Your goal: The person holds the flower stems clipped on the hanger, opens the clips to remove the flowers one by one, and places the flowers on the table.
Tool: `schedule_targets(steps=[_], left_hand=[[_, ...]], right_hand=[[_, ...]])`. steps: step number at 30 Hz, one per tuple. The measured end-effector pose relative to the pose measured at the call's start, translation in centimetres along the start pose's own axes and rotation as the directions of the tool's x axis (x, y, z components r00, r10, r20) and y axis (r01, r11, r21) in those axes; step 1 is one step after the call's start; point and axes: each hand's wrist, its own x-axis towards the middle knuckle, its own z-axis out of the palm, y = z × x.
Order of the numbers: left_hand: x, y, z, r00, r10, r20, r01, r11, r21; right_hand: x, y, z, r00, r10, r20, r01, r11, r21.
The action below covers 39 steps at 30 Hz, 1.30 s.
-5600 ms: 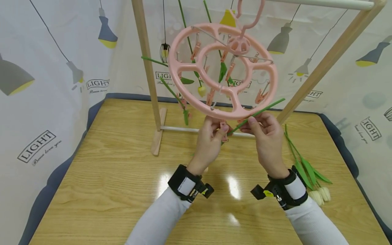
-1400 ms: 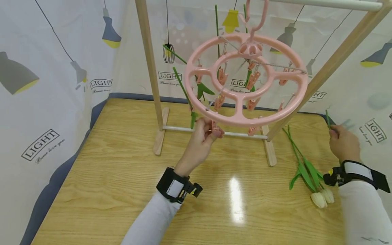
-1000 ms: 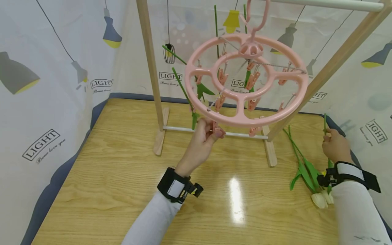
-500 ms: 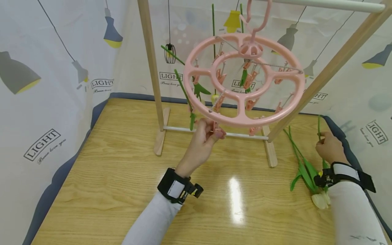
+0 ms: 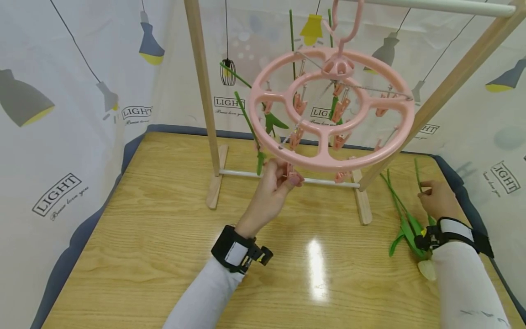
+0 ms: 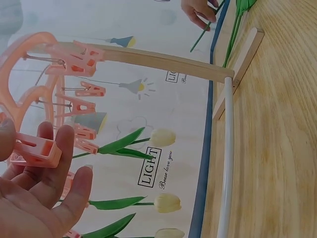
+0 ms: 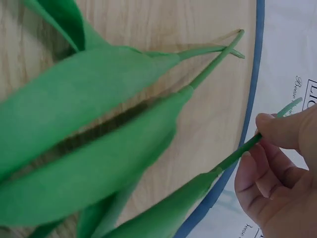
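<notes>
My left hand (image 5: 266, 198) holds a pink clothespin (image 6: 37, 151) below the front rim of a round pink clip hanger (image 5: 324, 162). No flower shows in that clothespin. My right hand (image 5: 439, 201) pinches the green stem (image 7: 240, 151) of a tulip between thumb and fingers at the table's right side. Its leaf (image 7: 173, 206) slants down from the hand; its bloom is hidden in the head view. Beside it lie other tulips with green leaves (image 5: 411, 233) and a white bloom (image 5: 427, 270). Tulips hang bloom-down at the hanger's back and left, one with a pale yellow bloom (image 6: 167, 203).
The hanger hangs by its hook (image 5: 347, 25) from a white rail (image 5: 444, 5) on a wooden frame (image 5: 201, 82). A white lower bar (image 5: 242, 173) joins its feet, and one wooden foot (image 5: 361, 203) stands between the hands. A printed cloth (image 5: 94, 55) surrounds the wooden table (image 5: 164, 219).
Earlier, both hands were at the hanger, the right holding a green stem. The right hand then went far right and has since drifted left and down with a stem. The left stays at the clothespin.
</notes>
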Motion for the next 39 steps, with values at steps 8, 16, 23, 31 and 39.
schedule_targets(steps=[8,16,23,31,39], left_hand=[[0.1,0.0,0.0,1.000,0.022,-0.007,-0.022,1.000,0.003],[0.0,0.0,0.1,1.000,0.000,-0.013,0.000,1.000,-0.012],[0.0,0.1,0.1,1.000,0.006,-0.014,-0.006,1.000,-0.008],[0.0,0.2,0.1,1.000,-0.003,-0.011,0.003,1.000,0.000],[0.0,0.0,0.1,1.000,-0.004,-0.014,0.004,1.000,-0.007]], right_hand=[[0.2,0.4,1.8,0.999,0.050,-0.015,-0.051,0.999,-0.017],[0.1,0.4,3.0,0.998,0.067,-0.001,-0.067,0.997,-0.039],[0.0,0.3,3.5,0.998,0.061,0.007,-0.061,0.998,-0.024],[-0.4,-0.5,3.8,0.999,0.035,-0.007,-0.035,0.999,-0.014],[-0.3,-0.5,4.2,1.000,0.024,0.007,-0.024,0.999,-0.035]])
